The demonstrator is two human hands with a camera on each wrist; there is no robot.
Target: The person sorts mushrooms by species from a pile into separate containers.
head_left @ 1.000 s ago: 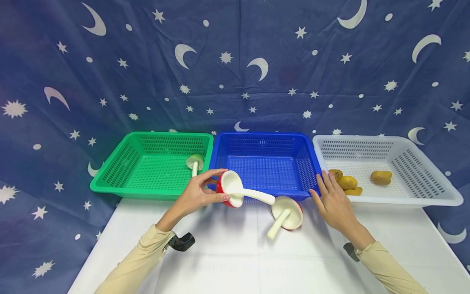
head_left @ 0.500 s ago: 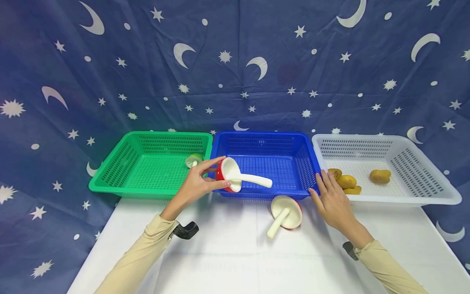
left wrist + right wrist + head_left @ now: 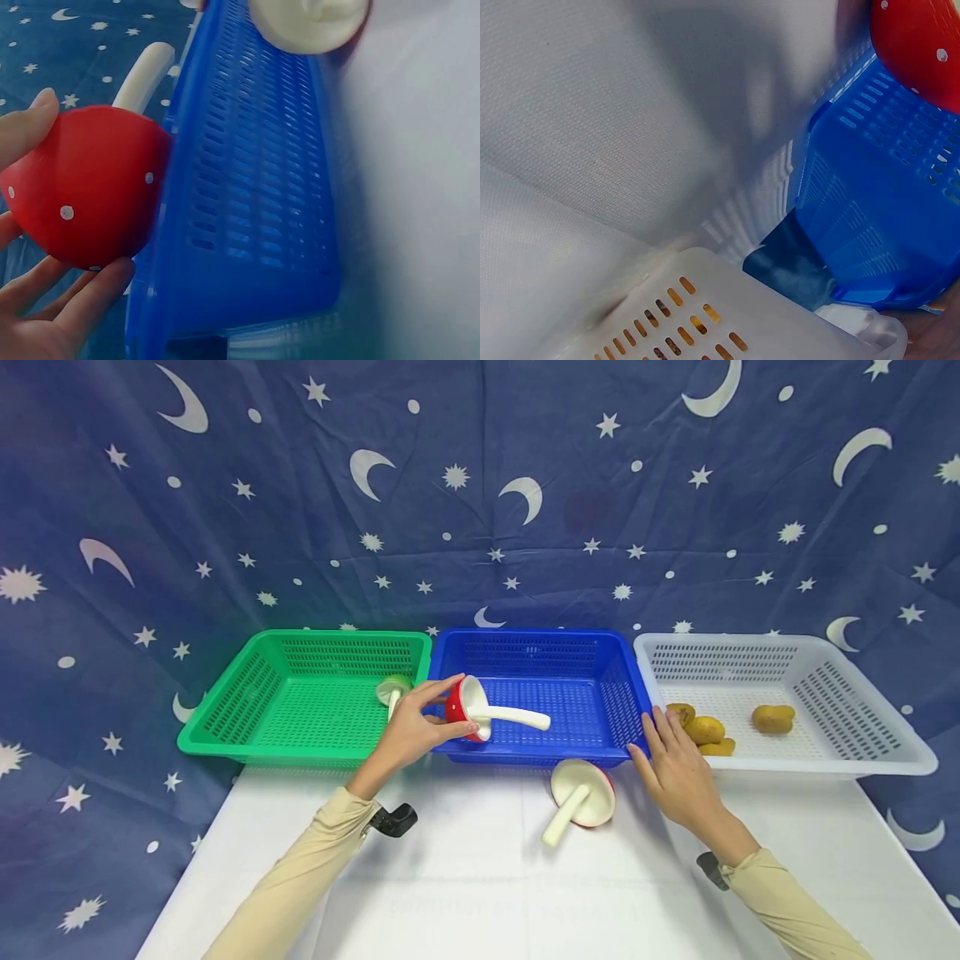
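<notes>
My left hand (image 3: pixel 412 727) pinches a toy mushroom (image 3: pixel 480 710) by its red, white-dotted cap, thumb on one side and fingers on the other. Its pale stem points right, over the near side of the blue basket (image 3: pixel 558 693). In the left wrist view the red cap (image 3: pixel 90 187) is beside the basket's rim. Fingers extended, my right hand (image 3: pixel 678 781) rests at the adjoining rims of the blue and white baskets. A second red mushroom (image 3: pixel 597 800) lies stem-up on the table, against the blue basket's front; its cap (image 3: pixel 922 52) also shows in the right wrist view.
To the left stands a green basket (image 3: pixel 322 718) with a green-capped mushroom (image 3: pixel 392 690) in it. The white basket (image 3: pixel 825 766) on the right holds several yellow-brown potatoes (image 3: pixel 773 719). White cloth (image 3: pixel 480 860) covers the table; a starry blue curtain (image 3: pixel 480 527) hangs behind.
My left hand has lifted the mushroom away from me, from the blue basket's front rim to over its near side. The right hand has stayed at the rims.
</notes>
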